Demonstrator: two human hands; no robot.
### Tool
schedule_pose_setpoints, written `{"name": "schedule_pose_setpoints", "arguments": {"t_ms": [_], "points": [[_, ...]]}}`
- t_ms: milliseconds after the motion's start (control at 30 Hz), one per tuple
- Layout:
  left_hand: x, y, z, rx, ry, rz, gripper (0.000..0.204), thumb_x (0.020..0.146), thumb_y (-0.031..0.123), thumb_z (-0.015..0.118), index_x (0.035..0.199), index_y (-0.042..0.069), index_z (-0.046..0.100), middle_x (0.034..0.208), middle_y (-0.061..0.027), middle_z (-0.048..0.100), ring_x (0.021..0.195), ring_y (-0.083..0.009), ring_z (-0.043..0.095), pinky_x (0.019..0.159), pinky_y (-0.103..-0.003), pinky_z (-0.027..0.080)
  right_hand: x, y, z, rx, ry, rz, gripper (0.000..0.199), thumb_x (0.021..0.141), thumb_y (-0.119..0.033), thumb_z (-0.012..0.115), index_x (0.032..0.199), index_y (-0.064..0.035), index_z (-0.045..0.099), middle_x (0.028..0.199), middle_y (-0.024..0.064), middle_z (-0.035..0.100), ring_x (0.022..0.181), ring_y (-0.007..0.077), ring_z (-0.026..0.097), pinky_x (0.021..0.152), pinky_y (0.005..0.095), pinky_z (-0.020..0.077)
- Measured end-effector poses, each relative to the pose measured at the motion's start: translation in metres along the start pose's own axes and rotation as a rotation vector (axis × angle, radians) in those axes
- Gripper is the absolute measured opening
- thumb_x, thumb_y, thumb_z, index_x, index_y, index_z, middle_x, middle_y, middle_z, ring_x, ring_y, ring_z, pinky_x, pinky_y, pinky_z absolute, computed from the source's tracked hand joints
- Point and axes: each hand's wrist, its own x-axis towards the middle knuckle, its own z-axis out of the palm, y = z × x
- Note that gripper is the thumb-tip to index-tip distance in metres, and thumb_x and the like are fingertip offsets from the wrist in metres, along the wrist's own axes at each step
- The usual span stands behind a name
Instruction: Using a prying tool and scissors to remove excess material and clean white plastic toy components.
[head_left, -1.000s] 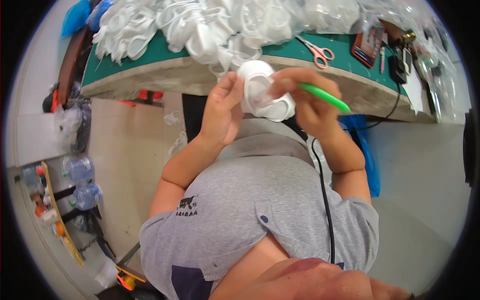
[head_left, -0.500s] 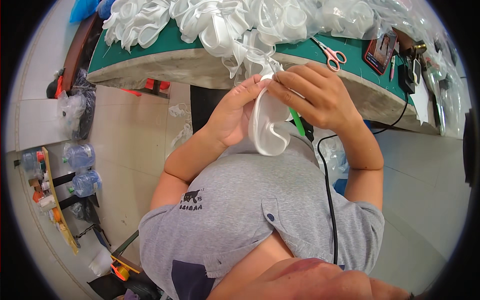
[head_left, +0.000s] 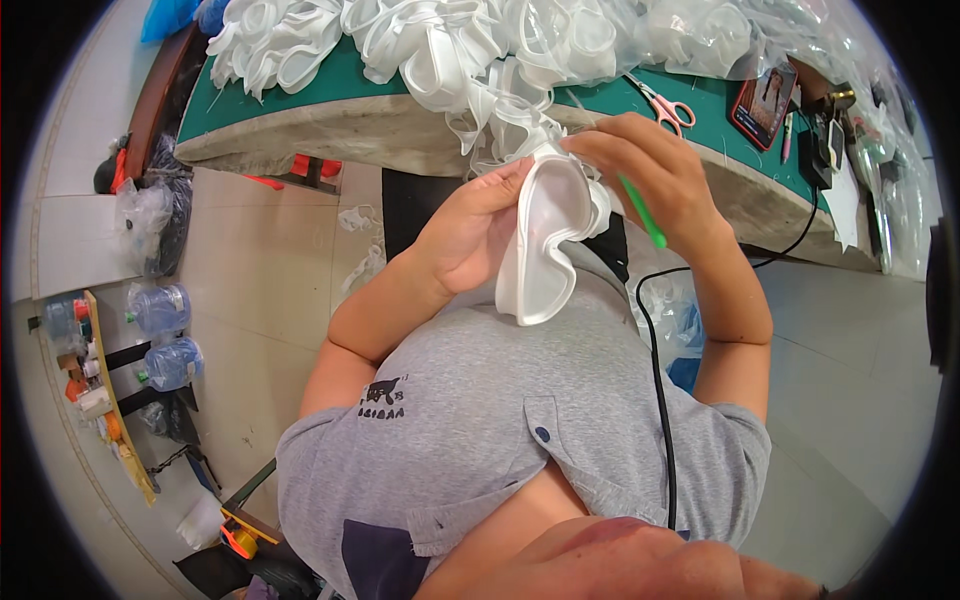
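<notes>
A white goggle frame (head_left: 545,240) stands on end, long axis near vertical, clamped in the left hand (head_left: 470,225) just off the green tabletop (head_left: 330,80); the right hand (head_left: 655,165), closed on a green tool (head_left: 640,212), meets its upper edge.

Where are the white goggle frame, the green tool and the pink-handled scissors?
white goggle frame (head_left: 545,250): head view, on its clear inner face.
green tool (head_left: 643,214): head view, on its shaft below the right hand.
pink-handled scissors (head_left: 668,106): head view, on the handles.
</notes>
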Motion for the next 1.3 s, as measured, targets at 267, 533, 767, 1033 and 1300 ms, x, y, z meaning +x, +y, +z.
{"name": "schedule_pose_setpoints", "arguments": {"t_ms": [267,533,767,1033,1300], "points": [[-0.001,-0.001,0.007,0.028,0.023,0.026,0.029,0.098,0.021,0.045,0.122,0.006,0.050,0.113,-0.0046,0.059,0.102,-0.0150,0.059,0.089,-0.032,0.048,0.011,-0.011,0.001,-0.086,-0.072,-0.127,0.031,0.066,-0.004,0.070,0.097,-0.0015,0.065,0.090,0.0102,0.060,0.076,0.0255,0.060,0.064,0.0329,0.0494],[0.006,-0.008,0.003,0.259,0.089,0.416,0.031,0.096,0.017,0.050,0.125,0.008,0.046,0.119,-0.0053,0.056,0.110,-0.0179,0.056,0.095,-0.037,0.046,0.007,-0.013,-0.007,0.443,0.207,0.386,0.025,0.091,-0.017,0.056,0.107,0.0017,0.062,0.098,0.0077,0.062,0.086,0.0138,0.059,0.076,0.0262,0.0469],[0.006,0.002,0.004,0.106,-0.063,0.210,0.031,0.095,0.018,0.052,0.123,0.006,0.048,0.119,-0.0065,0.057,0.108,-0.0180,0.057,0.095,-0.037,0.047,-0.006,-0.016,0.012,0.688,0.127,0.717,0.025,0.080,-0.001,0.068,0.104,0.0010,0.061,0.095,0.0042,0.064,0.087,0.0119,0.058,0.078,0.0241,0.0449],[0.010,-0.010,-0.007,0.322,0.009,0.370,0.028,0.093,0.022,0.056,0.116,0.005,0.057,0.110,-0.0054,0.063,0.104,-0.0165,0.059,0.094,-0.036,0.047,-0.002,-0.011,0.005,0.308,0.223,0.361,0.035,0.084,-0.003,0.062,0.119,0.0007,0.059,0.103,0.0106,0.063,0.091,0.0170,0.057,0.080,0.0278,0.0454],[0.008,-0.014,-0.008,0.238,0.003,0.480,0.021,0.090,0.012,0.058,0.110,0.012,0.062,0.109,-0.0031,0.064,0.101,-0.0168,0.060,0.092,-0.035,0.048,-0.016,-0.041,0.023,0.392,0.241,0.236,0.011,0.087,-0.004,0.058,0.097,-0.0006,0.062,0.087,0.0133,0.061,0.075,0.0201,0.057,0.067,0.0292,0.0457]]}}
